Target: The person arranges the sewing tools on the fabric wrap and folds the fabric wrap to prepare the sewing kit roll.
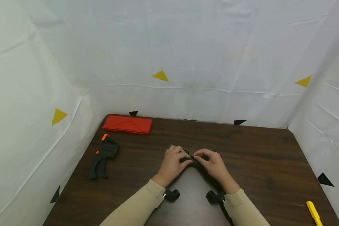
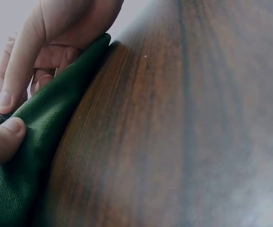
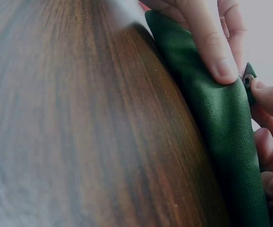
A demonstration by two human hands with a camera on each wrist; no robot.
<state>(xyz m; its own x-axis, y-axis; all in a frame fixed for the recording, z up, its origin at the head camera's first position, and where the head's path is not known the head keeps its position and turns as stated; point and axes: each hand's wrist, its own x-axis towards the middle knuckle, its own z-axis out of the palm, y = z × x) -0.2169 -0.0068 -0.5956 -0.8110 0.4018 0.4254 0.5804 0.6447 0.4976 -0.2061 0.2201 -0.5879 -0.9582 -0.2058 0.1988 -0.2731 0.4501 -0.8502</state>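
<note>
Both hands meet at a dark green fabric piece (image 1: 196,162), low in the middle of the head view. Its woven-looking surface shows as a long fold in the left wrist view. My left hand (image 1: 173,164) pinches the near edge of the fabric, its thumb (image 2: 6,137) pressed on the green side. A small corner with a round metal snap (image 3: 248,80) stands up at the edge, and my right hand (image 1: 213,165) pinches it, thumb against the snap. The two hands' fingertips nearly touch. Most of the fabric's far side is hidden behind the fingers.
A flat red case (image 1: 127,124) lies at the back left of the brown table (image 1: 257,157). In front of it lies a black clamp (image 1: 105,153) with orange parts. A yellow handle (image 1: 313,212) shows at the right front. White sheeting (image 1: 200,47) surrounds the table's back and sides.
</note>
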